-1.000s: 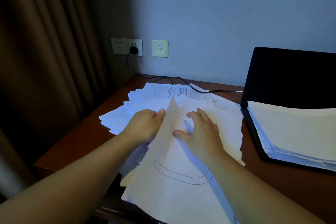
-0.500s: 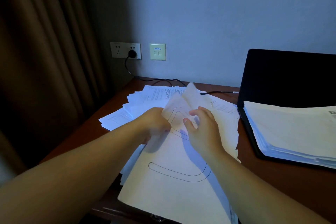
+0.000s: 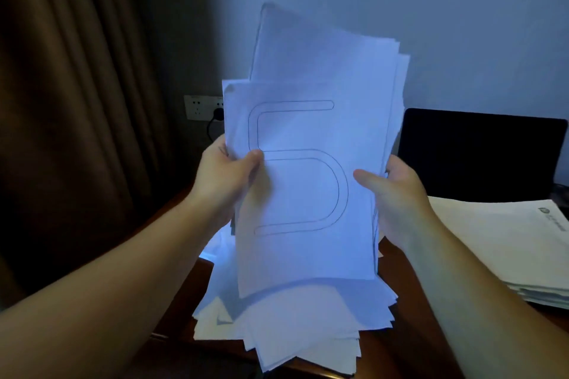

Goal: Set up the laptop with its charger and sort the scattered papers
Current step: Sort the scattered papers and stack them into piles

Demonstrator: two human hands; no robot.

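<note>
Left hand point(image 3: 229, 177) grips the left edge of the paper stack point(image 3: 308, 194), thumb across the front sheet; right hand point(image 3: 391, 194) clamps the right edge. Stack held upright between both hands, above the desk point(image 3: 409, 332). Loose papers point(image 3: 292, 326) lie beneath. Laptop point(image 3: 480, 154) at right carries a sorted pile point(image 3: 498, 243)

Both hands raised, left point(image 3: 229, 174) and right point(image 3: 392, 191) gripping.
</note>
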